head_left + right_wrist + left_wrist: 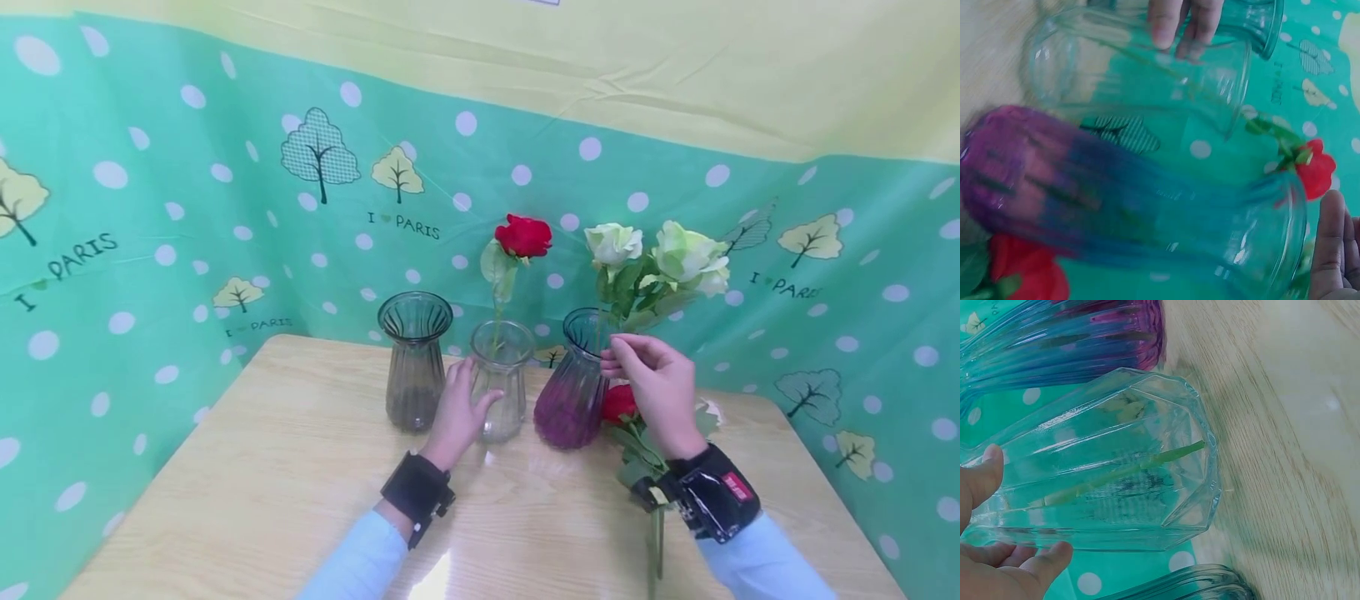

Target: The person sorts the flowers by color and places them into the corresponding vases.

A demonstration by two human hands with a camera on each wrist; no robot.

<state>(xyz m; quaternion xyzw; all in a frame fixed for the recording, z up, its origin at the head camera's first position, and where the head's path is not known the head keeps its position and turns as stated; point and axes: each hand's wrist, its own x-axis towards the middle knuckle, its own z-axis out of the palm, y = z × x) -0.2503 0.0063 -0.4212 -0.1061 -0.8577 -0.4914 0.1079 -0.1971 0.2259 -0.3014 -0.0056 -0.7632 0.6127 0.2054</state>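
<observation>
Noted at the back: printed cloth (225, 175), hung along the far side. In front of it: wooden table (247, 467), bearing three glass vases in a row. Grey vase (415, 379) at left; clear vase (512, 396) in the middle, upright; purple vase (566, 408) at right, mouth up, just beside the right hand and well apart from the left. Over the purple vase's mouth: left white rose (615, 245), stem near upright and running down into the glass; right white rose (688, 252), leaning out to the right, lower stem hidden. In the clear vase: standing red rose (523, 237), stem slanting down inside. Near and right of the purple vase: lying red rose (621, 403), stem running toward the near edge, an obstruction below the right hand. Left hand (459, 412): grip around the clear vase, thumb to the near side. Right hand (663, 387): nearer to both white roses, fingers together at the purple rim's right; unable to tell about any stem in the grip. Beyond that hand: pale bloom (708, 411), partly hidden.
</observation>
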